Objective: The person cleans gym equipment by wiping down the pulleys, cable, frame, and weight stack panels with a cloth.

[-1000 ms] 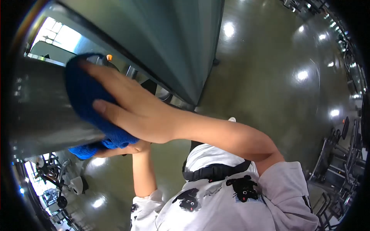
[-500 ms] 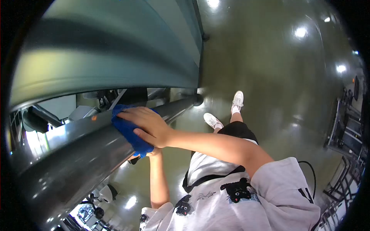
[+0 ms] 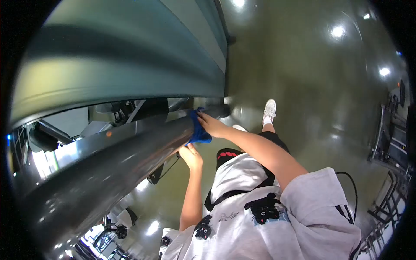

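A blue cloth [image 3: 199, 130] is wrapped over a thick dark grey tube [image 3: 108, 158], close to the tube's far, narrower-looking end. My right hand [image 3: 211, 125] presses on the cloth, its fingers bent over the cloth's upper part. My left hand [image 3: 191, 157] is at the lower side of the tube, by the cloth's lower edge. Its fingers curl partly out of sight behind the tube, and its thumb points up toward the cloth. How much cloth lies under that hand is hidden.
A large curved grey-green panel [image 3: 130, 56] rises beside the tube. Glossy floor [image 3: 303, 86] stretches to the right, with my white shoe [image 3: 269, 108] on it. Metal-framed equipment [image 3: 385, 134] stands at the far right. More gear [image 3: 123, 219] shows below the tube.
Both hands and the cloth have slid along the tube, to the right and up in view, toward its far end. More of the tube's near part is now uncovered.
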The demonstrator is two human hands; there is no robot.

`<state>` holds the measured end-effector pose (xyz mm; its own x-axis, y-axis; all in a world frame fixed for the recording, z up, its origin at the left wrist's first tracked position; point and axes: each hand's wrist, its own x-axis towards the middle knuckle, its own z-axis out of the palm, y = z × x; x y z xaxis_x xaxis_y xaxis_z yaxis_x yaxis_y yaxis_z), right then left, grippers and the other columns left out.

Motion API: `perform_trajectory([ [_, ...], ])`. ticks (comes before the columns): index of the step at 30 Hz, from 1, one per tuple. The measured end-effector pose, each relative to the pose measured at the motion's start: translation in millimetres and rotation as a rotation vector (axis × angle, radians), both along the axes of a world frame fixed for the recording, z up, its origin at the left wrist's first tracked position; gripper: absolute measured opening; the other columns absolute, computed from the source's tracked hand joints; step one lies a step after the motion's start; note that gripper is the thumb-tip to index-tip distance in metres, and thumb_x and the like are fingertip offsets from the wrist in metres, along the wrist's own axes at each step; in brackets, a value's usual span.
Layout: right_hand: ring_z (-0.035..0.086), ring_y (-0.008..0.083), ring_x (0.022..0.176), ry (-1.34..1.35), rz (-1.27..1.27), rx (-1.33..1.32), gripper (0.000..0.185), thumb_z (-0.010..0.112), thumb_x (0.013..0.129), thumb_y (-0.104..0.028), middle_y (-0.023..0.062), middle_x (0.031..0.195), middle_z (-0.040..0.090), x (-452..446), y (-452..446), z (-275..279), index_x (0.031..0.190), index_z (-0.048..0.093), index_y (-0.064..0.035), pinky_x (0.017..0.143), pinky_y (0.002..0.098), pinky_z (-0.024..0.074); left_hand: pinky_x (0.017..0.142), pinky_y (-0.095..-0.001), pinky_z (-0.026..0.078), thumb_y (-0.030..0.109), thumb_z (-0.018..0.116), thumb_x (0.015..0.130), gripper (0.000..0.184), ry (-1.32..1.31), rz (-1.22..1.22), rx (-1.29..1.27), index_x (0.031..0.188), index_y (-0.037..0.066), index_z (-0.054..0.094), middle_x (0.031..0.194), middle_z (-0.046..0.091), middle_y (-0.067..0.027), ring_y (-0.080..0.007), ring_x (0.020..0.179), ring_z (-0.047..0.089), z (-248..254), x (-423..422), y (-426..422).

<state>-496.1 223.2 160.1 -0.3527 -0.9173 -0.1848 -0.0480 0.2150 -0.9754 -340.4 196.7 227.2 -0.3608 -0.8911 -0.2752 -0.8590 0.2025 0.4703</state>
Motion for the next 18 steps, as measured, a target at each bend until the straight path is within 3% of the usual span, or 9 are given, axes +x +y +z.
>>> perform_trajectory([
  [1,0.037,0.0372,0.127,-0.052,0.012,0.118,0.052,0.03,0.098,-0.034,0.0239,0.137,0.038,-1.4,1.4,5.4,0.137,0.032,-0.0001,0.106,0.0374,0.0298,0.092,-0.0481,0.036,0.022,0.039,0.096,0.037,0.217,-0.081,-0.24,0.118,-0.008,0.046,0.114,0.052,-0.0311,-0.0469,0.105,0.049,-4.5,-8.3,0.5],
  [2,0.037,0.0372,0.127,-0.033,0.017,0.107,0.052,0.03,0.098,-0.034,0.0239,0.137,0.038,-0.8,1.3,11.5,0.137,0.032,-0.0001,0.106,0.0374,0.0298,0.092,-0.0481,0.036,0.022,0.039,0.096,0.037,0.234,-0.074,-0.253,0.118,-0.008,0.046,0.114,0.052,-0.0311,-0.0469,0.105,0.049,-4.2,-9.9,0.3],
  [4,0.034,0.038,0.129,-0.121,0.054,0.217,0.058,0.028,0.098,-0.039,0.0258,0.141,0.031,1.1,5.2,25.7,0.14,0.025,0.0002,0.106,0.0377,0.0291,0.084,-0.0449,0.043,0.022,0.045,0.094,0.038,0.188,0.079,0.096,0.117,-0.008,0.047,0.108,0.057,-0.0299,-0.043,0.099,0.056,0.3,-14.8,1.5],
  [6,0.045,0.0413,0.119,-0.109,0.077,0.234,0.057,0.035,0.095,-0.034,0.0285,0.13,0.044,-3.1,6.9,45.4,0.139,0.028,0.0012,0.1,0.0406,0.0363,0.078,-0.0389,0.048,0.015,0.05,0.092,0.031,0.078,0.17,0.098,0.115,-0.007,0.051,0.104,0.061,-0.0272,-0.0362,0.093,0.062,-13.1,-12.0,-10.1],
  [7,0.045,0.0413,0.119,-0.085,0.08,0.225,0.057,0.035,0.095,-0.034,0.0285,0.13,0.044,-7.8,8.3,57.5,0.139,0.028,0.0012,0.1,0.0406,0.0363,0.075,-0.0354,0.049,0.011,0.051,0.09,0.03,0.272,0.288,0.229,0.116,-0.005,0.051,0.105,0.061,-0.0223,-0.0295,0.089,0.062,-39.1,-3.0,-20.0],
  [9,0.055,0.0363,0.11,0.043,0.171,0.117,0.051,0.05,0.087,-0.028,0.0238,0.121,0.055,-21.8,10.7,80.0,0.131,0.044,-0.003,0.093,0.0373,0.0429,0.067,-0.0269,0.049,0.001,0.052,0.087,0.035,0.744,0.551,0.515,0.122,-0.001,0.047,0.108,0.057,-0.0089,-0.0137,0.084,0.058,-33.5,-17.6,-20.6],
  [12,0.063,0.0316,0.095,0.163,0.202,-0.013,0.042,0.059,0.079,-0.02,0.0209,0.107,0.063,-52.3,11.2,132.2,0.117,0.058,-0.0019,0.084,0.0353,0.0487,0.063,-0.0291,0.051,0.008,0.057,0.086,0.03,0.821,0.717,0.646,0.114,0.003,0.049,0.099,0.058,-0.007,-0.0135,0.082,0.059,10.6,-40.8,-3.3],
  [15,0.066,0.0266,0.079,0.2,0.099,-0.126,0.031,0.063,0.073,-0.01,0.0151,0.091,0.068,-80.3,10.8,187.9,0.103,0.065,-0.0016,0.075,0.0325,0.051,0.064,-0.0281,0.05,0.013,0.062,0.083,0.025,0.787,0.533,0.963,0.103,0.004,0.05,0.091,0.058,-0.0049,-0.0122,0.078,0.059,17.5,-42.4,5.0],
  [18,0.064,0.0225,0.076,0.22,0.036,-0.223,0.025,0.063,0.072,-0.005,0.0106,0.086,0.067,-111.8,5.7,212.7,0.097,0.065,-0.0025,0.073,0.0317,0.0497,0.062,-0.0259,0.048,0.014,0.063,0.083,0.021,0.732,0.386,0.742,0.095,0.004,0.049,0.084,0.058,-0.0034,-0.0106,0.074,0.057,67.6,-84.8,24.2],
])
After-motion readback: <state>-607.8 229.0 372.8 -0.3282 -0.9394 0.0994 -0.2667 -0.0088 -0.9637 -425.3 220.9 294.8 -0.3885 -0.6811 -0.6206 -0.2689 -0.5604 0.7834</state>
